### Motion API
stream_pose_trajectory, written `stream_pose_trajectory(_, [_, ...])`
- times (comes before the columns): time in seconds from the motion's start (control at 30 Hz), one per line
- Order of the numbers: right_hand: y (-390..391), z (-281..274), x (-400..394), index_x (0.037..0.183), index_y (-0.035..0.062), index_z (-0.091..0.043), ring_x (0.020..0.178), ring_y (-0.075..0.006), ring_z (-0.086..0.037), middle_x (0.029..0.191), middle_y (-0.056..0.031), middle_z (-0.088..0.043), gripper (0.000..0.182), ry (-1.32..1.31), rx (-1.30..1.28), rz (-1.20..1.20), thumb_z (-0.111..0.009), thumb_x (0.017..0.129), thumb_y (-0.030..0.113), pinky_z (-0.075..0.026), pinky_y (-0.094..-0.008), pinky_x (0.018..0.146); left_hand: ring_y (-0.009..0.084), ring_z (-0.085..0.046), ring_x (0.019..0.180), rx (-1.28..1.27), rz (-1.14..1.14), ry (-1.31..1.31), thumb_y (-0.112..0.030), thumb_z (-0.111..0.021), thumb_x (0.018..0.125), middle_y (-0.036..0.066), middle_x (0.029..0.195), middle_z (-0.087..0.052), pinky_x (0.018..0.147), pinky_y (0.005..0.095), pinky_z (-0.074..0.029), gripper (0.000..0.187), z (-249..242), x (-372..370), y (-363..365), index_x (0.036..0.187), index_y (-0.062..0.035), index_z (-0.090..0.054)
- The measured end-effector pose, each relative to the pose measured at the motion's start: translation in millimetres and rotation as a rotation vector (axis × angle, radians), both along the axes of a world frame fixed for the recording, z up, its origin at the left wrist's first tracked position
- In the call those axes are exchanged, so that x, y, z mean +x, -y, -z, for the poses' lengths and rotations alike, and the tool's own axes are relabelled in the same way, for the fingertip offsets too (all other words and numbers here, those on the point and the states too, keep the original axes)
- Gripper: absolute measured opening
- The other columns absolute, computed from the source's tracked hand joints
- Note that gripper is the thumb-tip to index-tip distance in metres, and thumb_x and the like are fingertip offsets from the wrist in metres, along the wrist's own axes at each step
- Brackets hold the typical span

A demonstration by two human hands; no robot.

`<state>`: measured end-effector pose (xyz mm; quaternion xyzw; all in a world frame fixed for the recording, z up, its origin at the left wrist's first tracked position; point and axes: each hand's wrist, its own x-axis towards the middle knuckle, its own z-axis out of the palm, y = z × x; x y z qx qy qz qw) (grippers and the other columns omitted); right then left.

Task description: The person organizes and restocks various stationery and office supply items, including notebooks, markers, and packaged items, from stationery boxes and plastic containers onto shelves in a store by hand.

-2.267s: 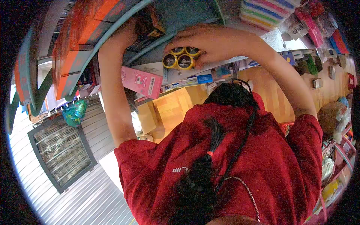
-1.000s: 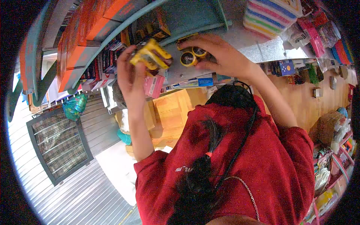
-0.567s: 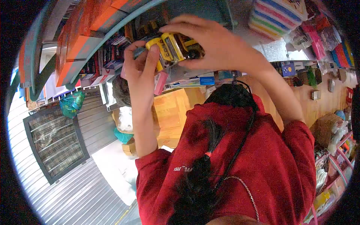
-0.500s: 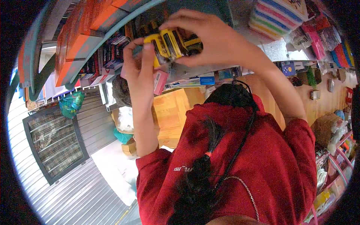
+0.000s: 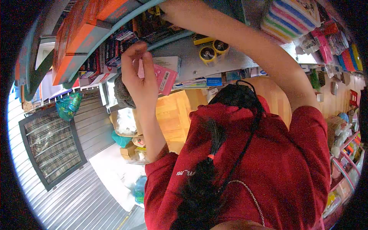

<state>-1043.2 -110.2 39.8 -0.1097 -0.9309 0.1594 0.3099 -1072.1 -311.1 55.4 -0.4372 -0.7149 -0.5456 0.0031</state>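
Observation:
My left hand (image 5: 140,73) is raised over the shelf's front edge, thumb and curled fingers apart with nothing between them. Behind it lies a pink card pack with a white label (image 5: 165,79), partly covered by the hand. My right arm reaches up and across to the shelf's back, and my right hand (image 5: 170,12) is near small yellow-and-black packs (image 5: 152,11); its fingers are mostly hidden. Two fat yellow-and-black batteries (image 5: 214,51) sit together on the grey metal shelf (image 5: 188,69), below my right forearm. Another yellow pack (image 5: 202,38) is just behind them.
Orange boxes (image 5: 82,40) fill a rack at upper left, behind a curved teal rail (image 5: 128,19). Striped cloths (image 5: 288,18) are stacked at upper right. A white-grey box (image 5: 172,62) lies by the pink pack. A green bag (image 5: 69,105) hangs at left.
The batteries have left both hands and now stand on the shelf. My right hand has moved up and leftward to the back. My left hand has let go and stayed near its place.

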Motion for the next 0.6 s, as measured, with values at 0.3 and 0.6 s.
stream_pose_trajectory(0.3, [-17,22,-38,0.107,-0.0053,-0.055,0.091,-0.0411,-0.058,0.098,-0.0270,-0.058,0.027,0.053,0.089,0.081,-0.053,0.083,0.007,-0.047,-0.0444,0.081,0.0242,-0.056,0.095,-0.058,0.007,-0.179,0.000,-0.054,0.083,0.011,0.098,-0.060,0.088,0.0335,-0.041,0.011,-1,-7,4,0.093,-0.0006,-0.058])
stream_pose_trajectory(0.6, [-26,24,-46,0.110,-0.0042,-0.054,0.094,-0.0407,-0.056,0.102,-0.0271,-0.056,0.028,0.100,0.094,0.094,-0.051,0.085,0.008,-0.046,-0.0444,0.083,0.0242,-0.056,0.098,-0.042,0.030,-0.215,-0.001,-0.054,0.084,0.012,0.098,-0.060,0.088,0.0336,-0.041,0.010,2,-10,2,0.092,-0.0006,-0.059])
